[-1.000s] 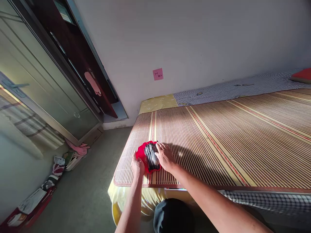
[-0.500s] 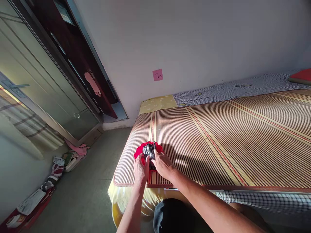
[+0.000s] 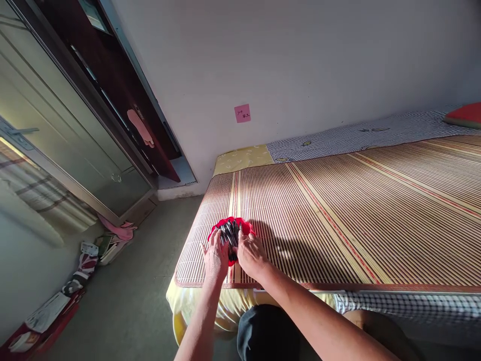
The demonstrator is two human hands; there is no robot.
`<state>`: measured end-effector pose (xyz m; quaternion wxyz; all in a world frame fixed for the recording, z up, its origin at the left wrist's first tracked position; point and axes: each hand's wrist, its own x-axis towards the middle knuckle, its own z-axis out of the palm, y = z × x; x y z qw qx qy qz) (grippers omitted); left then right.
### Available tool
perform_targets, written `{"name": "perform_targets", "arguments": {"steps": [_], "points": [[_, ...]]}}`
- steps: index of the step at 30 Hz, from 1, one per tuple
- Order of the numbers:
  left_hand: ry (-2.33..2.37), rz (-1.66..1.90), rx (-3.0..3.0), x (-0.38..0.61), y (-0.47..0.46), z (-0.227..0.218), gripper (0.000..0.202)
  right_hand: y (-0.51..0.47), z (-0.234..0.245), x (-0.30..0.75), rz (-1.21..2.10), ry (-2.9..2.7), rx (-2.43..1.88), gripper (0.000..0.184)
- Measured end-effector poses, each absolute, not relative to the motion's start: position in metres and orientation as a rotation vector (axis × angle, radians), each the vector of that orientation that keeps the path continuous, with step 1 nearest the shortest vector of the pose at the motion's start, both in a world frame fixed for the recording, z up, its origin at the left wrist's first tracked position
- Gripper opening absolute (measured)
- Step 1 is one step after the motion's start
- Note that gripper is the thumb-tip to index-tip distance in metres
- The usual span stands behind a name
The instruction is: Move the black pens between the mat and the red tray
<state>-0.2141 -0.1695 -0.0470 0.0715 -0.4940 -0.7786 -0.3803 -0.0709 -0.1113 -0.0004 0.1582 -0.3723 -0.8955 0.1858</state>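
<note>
A bundle of dark and clear pens (image 3: pixel 232 233) lies on a red dish with a scalloped rim (image 3: pixel 248 227), near the front left corner of the bed mat. The pens look slightly fanned and point away from me. My left hand (image 3: pixel 215 256) grips their left side, fingertips over the pens and the little finger sticking out. From the right, my right hand (image 3: pixel 251 254) closes on the pens with its thumb and fingers. The two hands cover the bundle's sides and part of the dish.
The striped bamboo mat (image 3: pixel 323 215) covers the bed, with a red cushion (image 3: pixel 466 116) at the far right. A pink note (image 3: pixel 242 113) is stuck to the wall. Left are a glass-panelled door (image 3: pixel 75 115) and books (image 3: pixel 114 248) along the floor's edge.
The pens have gone from a tight, nearly parallel bundle to a looser, slanted one. My left fingers have moved up over the pens' left side. The camera view has shifted slightly.
</note>
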Motion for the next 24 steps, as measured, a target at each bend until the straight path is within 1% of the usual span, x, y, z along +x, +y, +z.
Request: {"name": "perform_targets", "arguments": {"steps": [6,8,11,13,17,22,24], "points": [[-2.416,-1.056,-1.530,-0.221,-0.181,-0.041,0.051,-0.108,0.008,-0.053,0.616,-2.611,-1.045,0.069],[-2.466,-0.990,-1.541,-0.222,-0.180,-0.039,0.051,-0.106,0.010,-0.051,0.644,-2.617,-1.039,0.063],[-2.513,-0.954,-1.521,-0.221,-0.170,-0.038,0.050,-0.106,0.011,-0.052,0.682,-2.608,-1.015,0.040],[-2.527,-0.957,-1.499,-0.219,-0.161,-0.038,0.053,-0.108,0.010,-0.056,0.687,-2.594,-1.003,0.030],[-2.490,-1.049,-1.512,-0.217,-0.148,-0.038,0.059,-0.110,0.008,-0.062,0.649,-2.556,-1.007,0.029],[-2.378,-1.274,-1.642,-0.222,-0.156,-0.037,0.053,-0.111,0.004,-0.063,0.575,-2.549,-1.052,0.023],[-2.351,-1.383,-1.654,-0.226,-0.161,-0.036,0.051,-0.111,0.005,-0.061,0.542,-2.567,-1.071,0.023]]}}
